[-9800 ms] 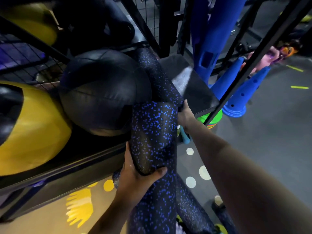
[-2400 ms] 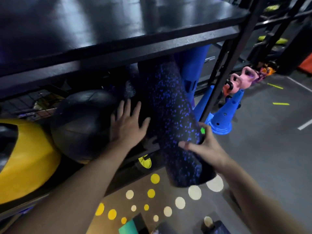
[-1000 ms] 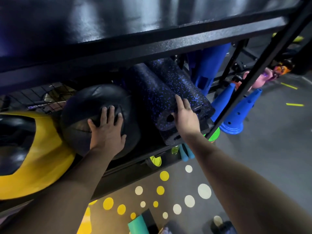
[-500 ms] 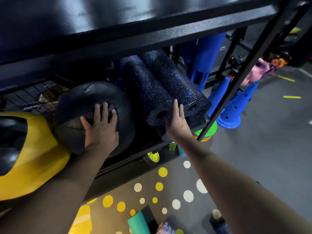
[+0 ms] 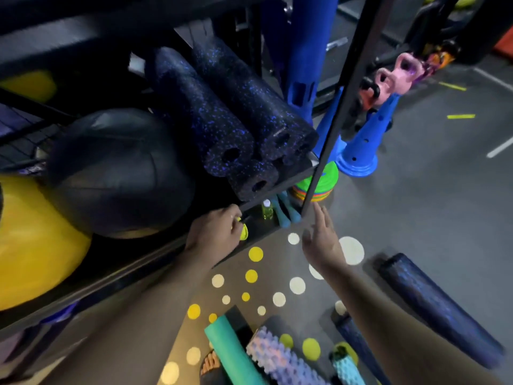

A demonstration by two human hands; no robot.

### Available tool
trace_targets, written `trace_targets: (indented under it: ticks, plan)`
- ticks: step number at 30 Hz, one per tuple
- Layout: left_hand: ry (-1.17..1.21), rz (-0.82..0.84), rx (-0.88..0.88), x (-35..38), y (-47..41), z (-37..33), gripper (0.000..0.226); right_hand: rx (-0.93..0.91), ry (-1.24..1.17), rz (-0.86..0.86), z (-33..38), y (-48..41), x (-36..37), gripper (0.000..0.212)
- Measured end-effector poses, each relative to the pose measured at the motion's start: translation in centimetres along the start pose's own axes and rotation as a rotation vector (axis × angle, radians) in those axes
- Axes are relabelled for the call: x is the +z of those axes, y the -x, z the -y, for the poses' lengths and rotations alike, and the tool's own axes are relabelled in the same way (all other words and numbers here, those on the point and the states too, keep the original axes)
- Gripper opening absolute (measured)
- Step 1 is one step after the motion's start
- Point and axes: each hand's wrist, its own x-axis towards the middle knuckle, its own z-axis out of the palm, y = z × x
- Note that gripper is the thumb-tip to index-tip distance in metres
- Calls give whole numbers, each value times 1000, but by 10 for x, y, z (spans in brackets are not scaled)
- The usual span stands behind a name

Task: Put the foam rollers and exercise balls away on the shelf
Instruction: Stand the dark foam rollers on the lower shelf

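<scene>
- on the black metal shelf, the black foam rollers flecked with blue are lying stacked at the right end, hollow ends facing outward. they are lying just beside the round black leather-look ball, which is sitting against the big yellow exercise ball.
- down on the grey floor, more rollers are waiting: a long dark blue-speckled foam roller off to the right, plus a smooth teal foam roller, a knobbly lilac roller and a small knobbly turquoise roller in the foreground.
- the left hand is hanging at the shelf's front rim, fingers loosely curled and seemingly gripping nothing. the right hand is hovering near the corner post, fingers spread and empty.
- judging by this, the shelved pile is settled and the step in hand is going for the next roller.
- that move is calling for reaching down, wrapping both hands round a floor roller and sliding it end-first beside the stack without nudging the top ones loose.
</scene>
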Motion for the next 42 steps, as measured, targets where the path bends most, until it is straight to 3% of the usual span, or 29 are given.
trace_targets:
  ticks: [11, 17, 22, 24, 25, 27, 29, 31, 33, 35, 38, 42]
  plan:
    - [166, 541, -82, 211, 53, -64, 34, 503, 1, 121, -210, 137, 32, 66]
    - [95, 806, -78, 374, 82, -43, 49, 661, 84, 392, -337, 214, 122, 57]
    - [-121, 938, 75, 514, 119, 6, 79, 730, 180, 558, -432, 255, 205, 80]
    - [-225, 973, 217, 555, 146, 13, 79, 730, 363, 650, -465, 270, 222, 87]
    - [-211, 991, 272, 571, 161, 10, 79, 731, 482, 623, -477, 278, 226, 83]
    - [-76, 1012, 306, 595, 193, -5, 80, 712, 610, 360, -496, 291, 225, 64]
    - [64, 1060, 282, 606, 226, -33, 87, 704, 581, 71, -510, 296, 211, 51]
    - [132, 1232, 297, 610, 260, -71, 104, 795, 518, -150, -524, 295, 184, 50]
    - [157, 1330, 364, 612, 295, -112, 120, 949, 381, -247, -547, 296, 151, 55]
    - [159, 1332, 386, 624, 324, -145, 138, 1034, 276, -196, -574, 303, 122, 66]
    - [50, 1265, 375, 647, 352, -184, 158, 927, 331, 84, -607, 309, 96, 98]
    - [78, 1205, 286, 673, 358, -203, 148, 750, 447, 291, -654, 289, 97, 132]
